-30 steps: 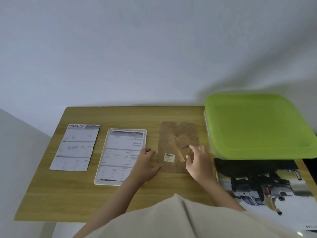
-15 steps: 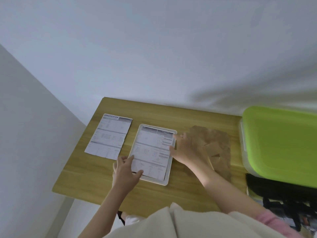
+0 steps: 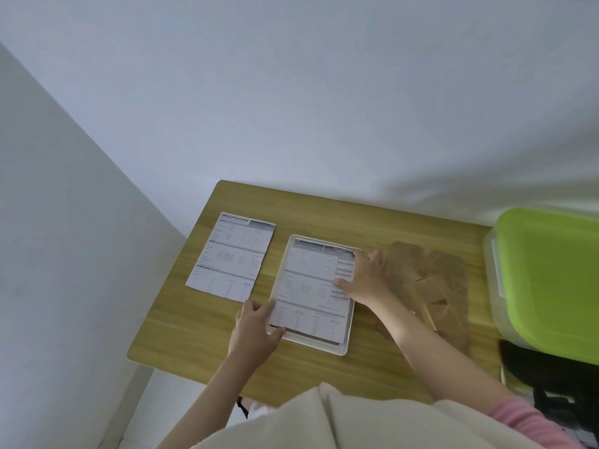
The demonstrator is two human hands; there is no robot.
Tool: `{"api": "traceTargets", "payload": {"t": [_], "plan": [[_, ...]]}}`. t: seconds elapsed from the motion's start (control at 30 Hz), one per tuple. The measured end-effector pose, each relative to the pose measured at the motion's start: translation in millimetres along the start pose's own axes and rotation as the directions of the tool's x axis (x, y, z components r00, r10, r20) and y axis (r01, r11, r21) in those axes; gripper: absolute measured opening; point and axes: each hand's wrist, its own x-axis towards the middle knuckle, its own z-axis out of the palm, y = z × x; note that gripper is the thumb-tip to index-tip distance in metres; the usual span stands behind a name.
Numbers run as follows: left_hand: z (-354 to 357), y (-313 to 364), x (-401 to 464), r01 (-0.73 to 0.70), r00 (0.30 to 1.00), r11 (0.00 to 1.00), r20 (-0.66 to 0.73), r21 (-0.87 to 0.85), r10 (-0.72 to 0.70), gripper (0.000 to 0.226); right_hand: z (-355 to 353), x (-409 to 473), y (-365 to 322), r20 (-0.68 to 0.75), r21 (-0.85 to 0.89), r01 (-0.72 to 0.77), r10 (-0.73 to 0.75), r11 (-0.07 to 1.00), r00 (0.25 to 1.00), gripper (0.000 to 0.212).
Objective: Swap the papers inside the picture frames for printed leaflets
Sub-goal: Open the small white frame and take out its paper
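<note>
Both hands work the frame (image 3: 340,350): my left hand (image 3: 254,328) pinches the sheet (image 3: 311,286) corner, right hand (image 3: 364,280) presses flat. Next, I'd lift it out.

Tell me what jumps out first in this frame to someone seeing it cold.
Both hands work a printed sheet lying in a white frame at the middle of the wooden table: the left hand pinches its near left corner, the right hand rests on its right edge. A bright green lid on a clear bin fills the right side. A second sheet lies flat to the left of the frame, a brown backing board to its right.
</note>
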Motion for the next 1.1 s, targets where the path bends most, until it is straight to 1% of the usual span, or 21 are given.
{"api": "traceTargets", "payload": {"t": [0.07, 0.17, 0.23, 0.27, 0.33, 0.37, 0.43, 0.5, 0.53, 0.63, 0.7, 0.8, 0.9, 1.0, 1.1], "plan": [[-1.6, 0.5, 1.8, -0.014, 1.000, 1.000, -0.016, 0.001, 0.014, 0.065, -1.2, -0.3, -1.1, -0.022, 0.008, -0.003, 0.003, 1.000, 1.000, 0.078], [-4.3, 3.3, 2.9, -0.049, 0.998, 0.999, -0.049, -0.008, 0.048, 0.057, -0.9, -3.0, -5.9, -0.064, 0.031, 0.019, -0.017, 0.999, 0.998, 0.067], [-4.5, 5.3, 1.9, -0.075, 0.995, 0.997, -0.066, -0.028, 0.073, 0.055, 1.8, -6.5, -7.6, -0.104, 0.119, 0.056, -0.043, 0.991, 0.994, 0.061], [-4.6, 6.3, 1.1, -0.081, 0.994, 0.995, -0.072, -0.052, 0.077, 0.053, 2.3, -9.2, -8.3, -0.114, 0.209, 0.071, -0.048, 0.975, 0.992, 0.058], [-6.2, 8.8, -0.3, -0.085, 0.994, 0.986, -0.077, -0.145, 0.075, 0.051, -0.1, -16.1, -10.1, -0.114, 0.412, 0.093, -0.050, 0.906, 0.992, 0.053], [-7.7, 10.2, -0.2, -0.088, 0.995, 0.976, -0.073, -0.198, 0.074, 0.051, -2.7, -19.8, -11.4, -0.114, 0.487, 0.097, -0.047, 0.868, 0.992, 0.050], [-10.7, 12.4, 2.0, -0.092, 0.995, 0.961, -0.053, -0.261, 0.081, 0.050, -6.8, -25.8, -13.7, -0.141, 0.571, 0.095, -0.017, 0.816, 0.990, 0.041], [-13.0, 13.5, 5.3, -0.112, 0.994, 0.959, -0.029, -0.261, 0.108, 0.049, -8.1, -30.1, -15.1, -0.194, 0.625, 0.089, 0.043, 0.775, 0.980, 0.034], [-13.7, 13.7, 7.5, -0.128, 0.992, 0.961, -0.021, -0.245, 0.127, 0.049, -8.7, -32.0, -15.0, -0.215, 0.653, 0.082, 0.081, 0.753, 0.973, 0.034], [-17.3, 13.6, 14.9, -0.167, 0.985, 0.960, 0.006, -0.225, 0.173, 0.051, -13.5, -41.1, -13.4, -0.244, 0.754, 0.078, 0.167, 0.652, 0.955, 0.044], [-22.0, 16.4, 19.6, -0.219, 0.972, 0.949, 0.038, -0.226, 0.233, 0.052, -19.1, -49.7, -11.4, -0.248, 0.806, 0.086, 0.203, 0.585, 0.947, 0.046], [-29.8, 26.3, 25.0, -0.297, 0.933, 0.903, 0.109, -0.310, 0.344, 0.050, -26.5, -64.2, -6.1, -0.246, 0.864, 0.090, 0.260, 0.496, 0.934, 0.045], [-33.0, 38.8, 29.6, -0.310, 0.887, 0.870, 0.212, -0.384, 0.409, 0.053, -35.0, -84.0, 1.8, -0.217, 0.927, 0.087, 0.336, 0.364, 0.917, 0.042], [-28.5, 54.6, 33.4, -0.308, 0.830, 0.853, 0.319, -0.422, 0.457, 0.056, -43.4, -109.4, 18.0, -0.195, 0.959, 0.089, 0.403, 0.267, 0.894, 0.041], [-15.0, 85.3, 25.3, -0.323, 0.791, 0.829, 0.350, -0.457, 0.502, 0.051, -50.2, -136.9, 49.5, -0.182, 0.978, 0.107, 0.475, 0.179, 0.861, 0.038]]}}
